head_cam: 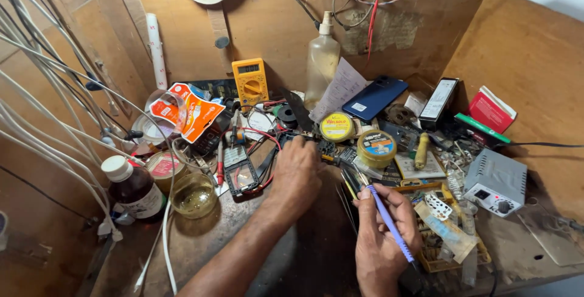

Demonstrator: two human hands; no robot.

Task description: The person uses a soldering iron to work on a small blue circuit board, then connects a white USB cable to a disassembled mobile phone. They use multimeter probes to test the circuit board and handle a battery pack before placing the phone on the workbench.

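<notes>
tall clear spray bottle upper centre, nearly empty as far as i see. brown bottle at left, dark liquid inside. glass cup beside it holds yellowish fluid. left hand curled down onto small circuit board, centre frame. right hand pinched shut around purple-handled soldering iron, lower centre.

A yellow multimeter leans against the far wooden wall, with a clear plastic bottle and a blue phone to its right. Near left stand a brown bottle and a glass bowl. A grey power unit sits at the right.
</notes>
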